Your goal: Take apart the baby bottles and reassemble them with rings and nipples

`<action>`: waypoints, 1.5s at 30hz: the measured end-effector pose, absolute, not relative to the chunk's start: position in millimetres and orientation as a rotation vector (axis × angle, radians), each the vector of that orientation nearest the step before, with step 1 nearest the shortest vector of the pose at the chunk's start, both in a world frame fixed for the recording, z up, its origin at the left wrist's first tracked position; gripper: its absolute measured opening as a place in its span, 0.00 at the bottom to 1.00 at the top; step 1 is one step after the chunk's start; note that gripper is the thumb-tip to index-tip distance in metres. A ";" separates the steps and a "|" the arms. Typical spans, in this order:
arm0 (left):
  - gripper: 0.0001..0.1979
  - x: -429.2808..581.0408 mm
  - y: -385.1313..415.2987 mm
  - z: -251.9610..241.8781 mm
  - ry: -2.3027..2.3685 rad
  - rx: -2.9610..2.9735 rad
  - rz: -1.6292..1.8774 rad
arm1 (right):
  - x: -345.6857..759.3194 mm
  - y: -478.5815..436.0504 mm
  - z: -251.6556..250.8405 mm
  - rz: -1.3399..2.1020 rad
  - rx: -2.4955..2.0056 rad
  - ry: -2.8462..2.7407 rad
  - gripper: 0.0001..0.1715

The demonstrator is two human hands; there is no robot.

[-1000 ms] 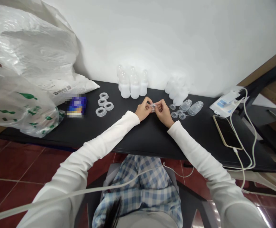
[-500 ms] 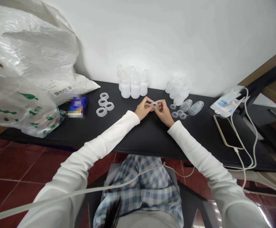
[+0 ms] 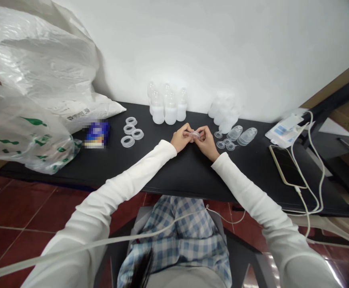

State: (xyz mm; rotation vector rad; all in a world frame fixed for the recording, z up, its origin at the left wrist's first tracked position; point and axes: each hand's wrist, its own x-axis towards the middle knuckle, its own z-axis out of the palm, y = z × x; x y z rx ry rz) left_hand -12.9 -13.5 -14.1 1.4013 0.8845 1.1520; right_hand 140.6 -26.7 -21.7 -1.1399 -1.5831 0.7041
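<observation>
My left hand (image 3: pixel 180 139) and my right hand (image 3: pixel 206 143) meet at the middle of the black table (image 3: pixel 108 164), fingers pinched on a small clear silicone teat (image 3: pixel 194 135) held between them. Behind my hands stand several white baby bottles (image 3: pixel 166 108) against the wall. Several white screw rings (image 3: pixel 131 132) lie to the left of my hands. Loose clear teats (image 3: pixel 226 144) and clear caps (image 3: pixel 242 135) lie to the right, in front of a cluster of frosted bottles (image 3: pixel 224 111).
Large plastic bags (image 3: pixel 33 92) fill the table's left end, with a blue packet (image 3: pixel 97 134) beside them. A phone (image 3: pixel 286 166) on a white cable and a white device (image 3: pixel 285 131) lie at the right. A white wall runs behind the table.
My fingers have shifted slightly on the teat, turning it between both hands. Everything else on the table stays where it was.
</observation>
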 end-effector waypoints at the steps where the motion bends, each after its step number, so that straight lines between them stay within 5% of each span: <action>1: 0.13 -12.8 -13.5 -13.4 0.891 1.390 1.155 | 139.8 -27.1 -21.8 0.706 -1.143 -1.572 0.25; 10: 0.10 -10.1 -18.2 -9.1 0.932 1.321 1.136 | 134.2 -31.0 -20.4 0.610 -1.179 -1.521 0.18; 19: 0.13 -7.2 -14.5 -12.4 0.912 1.186 1.159 | 144.0 -22.2 -24.9 0.737 -1.121 -1.563 0.26; 31: 0.14 -9.3 -18.8 -10.5 0.980 1.341 1.132 | 135.6 -31.3 -19.7 0.656 -1.202 -1.584 0.18; 37: 0.08 -7.0 -13.0 -13.7 0.914 1.223 1.169 | 138.4 -32.3 -14.4 0.698 -1.193 -1.586 0.23; 45: 0.14 -8.2 -16.7 -11.2 0.900 1.339 1.162 | 137.2 -30.2 -17.5 0.717 -1.147 -1.539 0.27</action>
